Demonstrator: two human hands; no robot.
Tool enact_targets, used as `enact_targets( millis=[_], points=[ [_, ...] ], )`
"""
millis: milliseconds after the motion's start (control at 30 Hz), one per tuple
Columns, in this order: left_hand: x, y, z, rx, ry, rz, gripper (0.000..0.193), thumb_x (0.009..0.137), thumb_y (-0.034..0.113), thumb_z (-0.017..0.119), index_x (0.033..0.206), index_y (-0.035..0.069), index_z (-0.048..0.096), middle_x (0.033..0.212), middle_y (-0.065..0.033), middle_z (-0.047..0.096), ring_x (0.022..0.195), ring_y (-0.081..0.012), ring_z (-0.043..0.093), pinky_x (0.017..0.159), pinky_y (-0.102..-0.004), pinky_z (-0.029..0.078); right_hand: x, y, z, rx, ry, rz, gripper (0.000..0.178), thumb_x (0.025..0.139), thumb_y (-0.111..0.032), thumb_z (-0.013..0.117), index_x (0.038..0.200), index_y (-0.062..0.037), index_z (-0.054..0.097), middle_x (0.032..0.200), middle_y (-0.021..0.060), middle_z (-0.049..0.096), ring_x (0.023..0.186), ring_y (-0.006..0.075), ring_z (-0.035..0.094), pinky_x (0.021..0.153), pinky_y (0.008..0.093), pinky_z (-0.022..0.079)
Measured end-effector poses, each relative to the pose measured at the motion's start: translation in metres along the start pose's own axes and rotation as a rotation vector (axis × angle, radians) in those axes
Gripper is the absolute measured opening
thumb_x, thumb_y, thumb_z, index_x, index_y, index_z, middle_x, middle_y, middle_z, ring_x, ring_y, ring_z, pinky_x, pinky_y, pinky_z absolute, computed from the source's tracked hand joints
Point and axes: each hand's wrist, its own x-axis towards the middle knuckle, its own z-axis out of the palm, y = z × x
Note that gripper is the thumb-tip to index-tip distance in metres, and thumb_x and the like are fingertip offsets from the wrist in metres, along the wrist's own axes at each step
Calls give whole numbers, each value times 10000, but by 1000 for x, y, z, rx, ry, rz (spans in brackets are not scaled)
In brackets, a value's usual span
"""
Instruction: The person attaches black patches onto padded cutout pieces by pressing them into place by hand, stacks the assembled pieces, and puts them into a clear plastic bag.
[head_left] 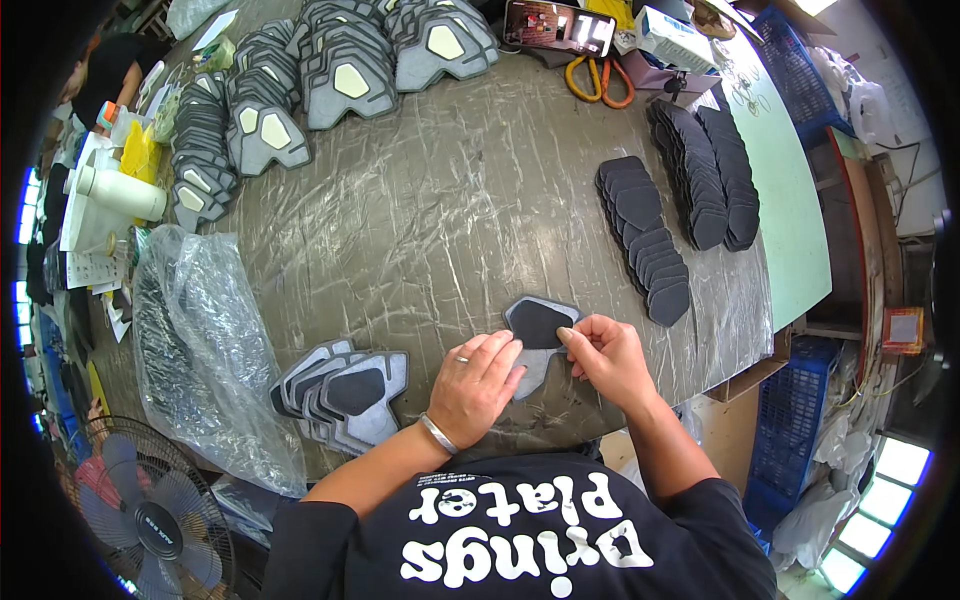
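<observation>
In front of me lies a grey felt-like piece (533, 372) with a black angular patch (538, 326) on its upper part. My left hand (472, 385), wearing a ring and a bracelet, rests at the piece's left edge, fingers stretched out with their tips on it. At the right edge, my right hand (605, 358) pinches the patch's right corner between thumb and forefinger; its other fingers are curled. To the left of my left hand is a fanned stack of grey pieces (365, 418), the top one bearing a black patch.
Overlapping rows of black patches (640, 235) lie to the right. Grey pieces with pale patches (350, 85) are stacked far left. A crumpled plastic bag (200, 345), a white bottle (122, 193) and a fan (150, 520) are at left. Scissors (598, 82) and a phone (560, 27) are at the back.
</observation>
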Motion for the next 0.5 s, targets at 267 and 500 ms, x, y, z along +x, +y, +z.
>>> enact_targets(
  millis=[267,500],
  points=[
    [3,2,2,109,-94,56,495,818,125,708,1286,14,592,1403,-103,544,1150,-245,533,937,-361,437,-1,3,2,-61,47,-21,278,913,-197,701,787,46,655,590,22,624,502,60,586,450,224,417],
    [9,7,6,223,-115,67,490,790,91,676,1263,14,569,1423,-111,529,1126,-239,527,918,-357,429,1,2,5,-66,65,-7,278,899,-190,705,767,52,669,560,33,623,498,57,589,450,230,423]
  ],
)
